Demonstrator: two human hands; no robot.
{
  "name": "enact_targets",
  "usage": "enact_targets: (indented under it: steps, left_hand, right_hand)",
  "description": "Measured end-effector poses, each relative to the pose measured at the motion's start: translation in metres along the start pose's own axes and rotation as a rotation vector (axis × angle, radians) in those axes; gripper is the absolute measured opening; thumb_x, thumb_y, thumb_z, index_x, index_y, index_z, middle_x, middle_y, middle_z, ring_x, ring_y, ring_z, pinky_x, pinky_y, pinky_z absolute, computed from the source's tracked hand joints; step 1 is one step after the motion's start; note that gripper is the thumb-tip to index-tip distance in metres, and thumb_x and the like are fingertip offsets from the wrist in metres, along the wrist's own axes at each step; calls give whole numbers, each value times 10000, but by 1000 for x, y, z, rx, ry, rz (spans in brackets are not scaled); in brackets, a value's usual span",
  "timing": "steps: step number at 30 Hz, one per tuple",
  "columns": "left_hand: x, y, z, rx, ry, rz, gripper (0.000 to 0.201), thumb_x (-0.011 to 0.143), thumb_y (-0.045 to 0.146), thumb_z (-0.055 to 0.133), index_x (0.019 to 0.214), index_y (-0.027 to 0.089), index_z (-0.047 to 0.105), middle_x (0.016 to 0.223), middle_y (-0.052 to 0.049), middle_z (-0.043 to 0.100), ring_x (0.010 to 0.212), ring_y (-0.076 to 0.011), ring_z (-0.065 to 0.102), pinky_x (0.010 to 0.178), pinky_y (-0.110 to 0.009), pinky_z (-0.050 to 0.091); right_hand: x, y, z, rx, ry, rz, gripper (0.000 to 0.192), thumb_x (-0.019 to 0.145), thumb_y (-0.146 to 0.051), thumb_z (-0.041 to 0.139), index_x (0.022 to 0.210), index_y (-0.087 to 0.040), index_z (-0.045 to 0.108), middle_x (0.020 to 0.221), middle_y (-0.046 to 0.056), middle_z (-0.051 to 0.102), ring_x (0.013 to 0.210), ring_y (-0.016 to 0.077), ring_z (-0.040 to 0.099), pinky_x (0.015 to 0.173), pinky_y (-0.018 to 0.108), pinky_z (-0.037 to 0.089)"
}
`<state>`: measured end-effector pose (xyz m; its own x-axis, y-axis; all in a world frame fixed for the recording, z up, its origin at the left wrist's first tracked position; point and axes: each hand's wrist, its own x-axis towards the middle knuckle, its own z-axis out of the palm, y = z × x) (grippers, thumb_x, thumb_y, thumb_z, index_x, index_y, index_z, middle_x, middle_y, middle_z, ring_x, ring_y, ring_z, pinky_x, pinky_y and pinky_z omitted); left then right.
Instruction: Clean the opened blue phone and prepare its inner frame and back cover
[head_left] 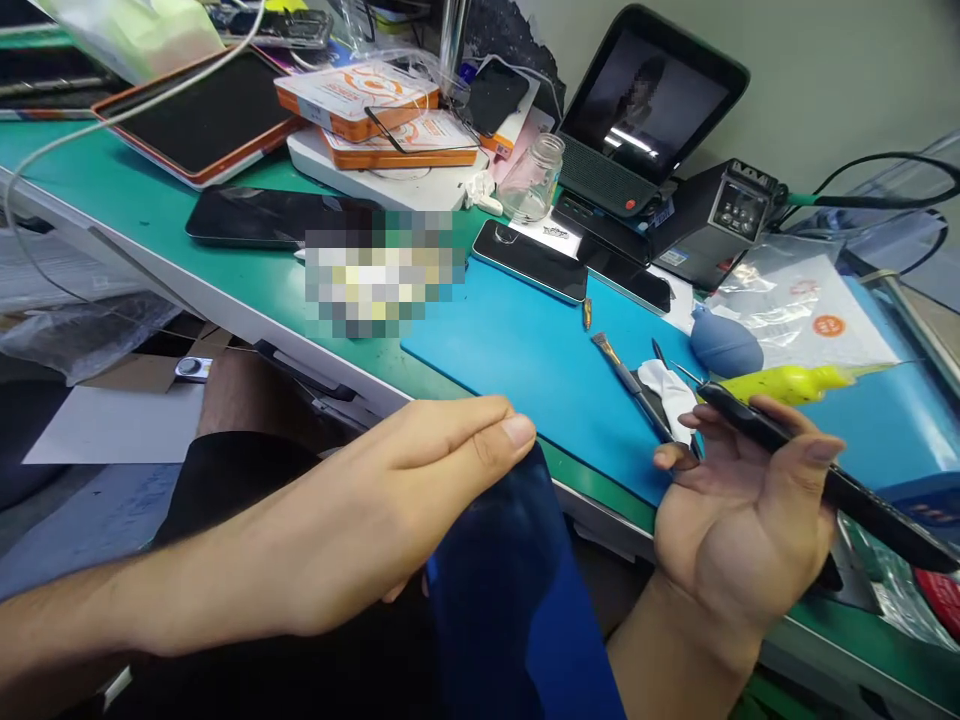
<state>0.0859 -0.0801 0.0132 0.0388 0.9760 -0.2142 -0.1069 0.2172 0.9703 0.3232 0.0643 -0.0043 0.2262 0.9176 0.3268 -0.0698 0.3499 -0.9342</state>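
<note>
My left hand (420, 480) pinches the top edge of a dark blue glossy sheet (517, 610), which hangs down over my lap below the bench edge. My right hand (742, 510), palm up, holds a thin black phone (817, 475) edge-on, resting across its fingers over the front edge of the blue work mat (525, 360). A white wipe (671, 395), tweezers (637, 390) and a small brush lie on the mat just beyond my right hand.
A yellow squeeze bottle (795, 382) and a blue air blower (724, 345) lie on the mat. Two dark phones (532, 260) rest at the mat's far edge, beside a glass jar (534, 180). A small screen (645, 110), a soldering station (720, 220), orange boxes (360, 95) and tablets (202, 115) crowd the green bench.
</note>
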Motion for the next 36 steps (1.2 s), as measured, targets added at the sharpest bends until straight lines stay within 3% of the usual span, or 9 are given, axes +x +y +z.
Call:
enact_targets:
  steps: [2,4,9,13,18,23,26,36]
  left_hand:
    - [-3,-4,-1,39,16,96,263,966,469,751,1121,259,784,1015,-35,750,668,-138,648,483,-179,497]
    - [-3,-2,0,74,27,134,256,979,480,732,1080,254,797,981,-36,758,683,-144,642,492,-181,485]
    - [2,12,8,198,109,26,402,1056,566,574,870,244,729,768,12,680,594,-104,565,554,-189,480]
    - [0,11,8,168,138,5,433,1059,537,577,763,231,657,764,14,685,637,-113,594,585,-204,490]
    - [-5,8,6,170,137,16,402,1071,508,566,785,241,659,812,23,711,667,-110,607,619,-197,506]
    - [2,19,9,194,38,60,431,1083,484,543,740,223,522,638,70,487,528,-56,447,512,-195,360]
    - [8,22,10,177,-8,74,457,1084,477,557,727,205,469,639,73,388,517,-43,340,472,-199,273]
    - [6,17,11,154,-8,58,440,938,583,776,741,229,604,668,69,526,609,-79,441,496,-201,313]
  right_hand:
    - [0,0,0,-9,1,-3,569,819,-740,825,1029,-219,739,890,42,676,826,181,661,425,203,492]
    - [-1,0,1,-17,2,-5,581,819,-754,817,1039,-221,740,907,46,681,829,183,662,427,209,488]
    - [-2,1,3,-40,9,12,516,828,-701,828,1045,-241,739,964,44,673,864,181,666,447,209,486]
    - [-1,1,3,-44,22,11,469,807,-640,841,1022,-239,725,928,35,653,829,175,646,429,204,474]
    - [0,2,2,-52,10,15,587,784,-757,841,1042,-241,733,947,39,660,843,175,649,431,206,482]
    - [-1,2,3,-53,4,16,601,782,-772,837,1049,-243,736,935,38,665,851,177,652,437,205,492]
    - [-1,2,3,-53,9,14,566,790,-735,842,1043,-240,733,929,36,663,846,179,646,436,205,484]
    - [-1,1,5,-58,19,10,485,786,-634,850,1023,-233,715,904,35,659,833,190,642,430,211,455]
